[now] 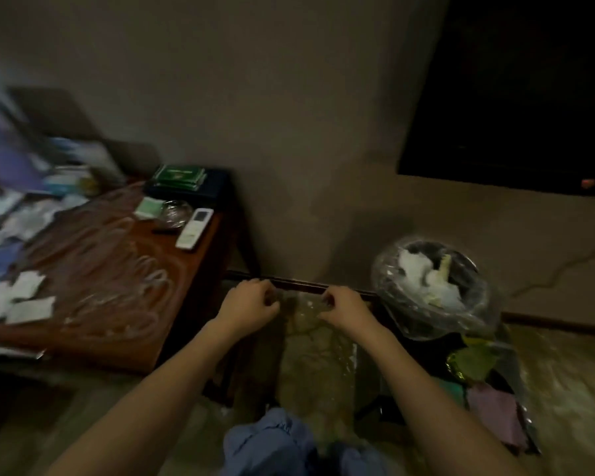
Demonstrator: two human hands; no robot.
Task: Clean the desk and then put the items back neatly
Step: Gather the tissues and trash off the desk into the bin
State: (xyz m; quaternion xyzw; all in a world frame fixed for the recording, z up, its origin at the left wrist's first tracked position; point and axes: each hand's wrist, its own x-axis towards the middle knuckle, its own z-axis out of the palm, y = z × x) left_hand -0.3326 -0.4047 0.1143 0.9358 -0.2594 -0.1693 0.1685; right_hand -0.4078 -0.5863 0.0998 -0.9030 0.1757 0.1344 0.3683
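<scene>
Both hands, left hand (246, 305) and right hand (346, 309), pinched the top edge of a clear plastic bag (310, 355) hanging between them. The brown wooden desk (117, 269) stood to the left, apart from the hands.

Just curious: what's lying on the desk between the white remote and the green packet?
In the head view, a clear glass ashtray sits between the remote and the green packet; a small dark stick lies just before it.

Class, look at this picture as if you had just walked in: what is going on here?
A person holds a clear plastic bag open between the left hand and right hand, beside a full waste bin. The wooden desk to the left shows wipe streaks. A white remote, a glass ashtray and paper slips still lie on it.
</scene>
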